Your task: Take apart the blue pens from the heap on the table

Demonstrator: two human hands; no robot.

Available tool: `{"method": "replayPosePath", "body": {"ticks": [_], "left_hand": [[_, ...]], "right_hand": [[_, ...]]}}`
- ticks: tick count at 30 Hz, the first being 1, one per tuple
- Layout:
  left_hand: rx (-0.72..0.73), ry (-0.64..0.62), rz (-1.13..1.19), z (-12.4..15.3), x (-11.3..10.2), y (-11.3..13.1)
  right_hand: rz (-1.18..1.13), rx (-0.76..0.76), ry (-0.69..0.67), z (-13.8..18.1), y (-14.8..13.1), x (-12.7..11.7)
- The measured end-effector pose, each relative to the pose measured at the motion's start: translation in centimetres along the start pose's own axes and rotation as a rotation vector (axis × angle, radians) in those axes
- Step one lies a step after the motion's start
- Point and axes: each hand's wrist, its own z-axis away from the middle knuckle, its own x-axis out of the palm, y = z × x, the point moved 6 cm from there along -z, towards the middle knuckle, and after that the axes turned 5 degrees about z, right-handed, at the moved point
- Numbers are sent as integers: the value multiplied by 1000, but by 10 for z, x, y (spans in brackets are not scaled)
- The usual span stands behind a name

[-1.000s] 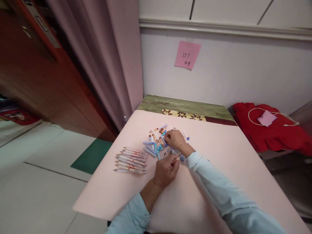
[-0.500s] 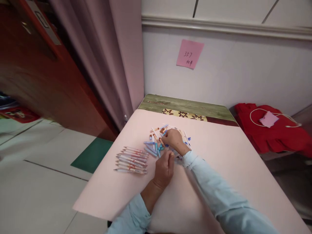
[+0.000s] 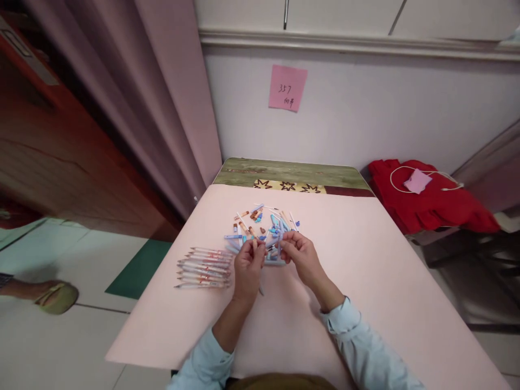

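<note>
Both my hands have come up off the heap since a second ago: back then my right hand (image 3: pixel 301 254) lay flat among the loose parts and my left hand (image 3: pixel 248 265) pinched something low by the table; now they meet in front of me, just above the near edge of the pile.

My left fingers are pinched narrow around a slim pen piece (image 3: pixel 255 250) that stands nearly upright. My right fingers are curled close on a pale blue part (image 3: pixel 278 244), held just beside the other. Whether the two pieces already touch I cannot tell, they are too small.

What could go wrong, as I judge it: the parts are thin and smooth, so a slight twist of my grip may let one slip and drop back into the pile of loose parts (image 3: pixel 264 225), where it would be hard to tell apart. A careless wrist could also scatter that pile toward the edge of the pink table (image 3: pixel 365 260).

Those loose parts are short blue and orange bits mixed with thin white tubes, lying crosswise. To my left, well apart from them, a row of finished pens (image 3: pixel 205 266) lies side by side.
</note>
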Motion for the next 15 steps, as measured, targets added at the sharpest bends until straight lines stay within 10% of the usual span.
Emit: {"method": "replayPosePath", "body": {"ticks": [9, 15], "left_hand": [[-27, -96, -5, 5, 20, -9], [47, 21, -109, 3, -2, -13]], "right_hand": [[-33, 2, 16, 4, 8, 2], [388, -72, -58, -24, 5, -10]]}}
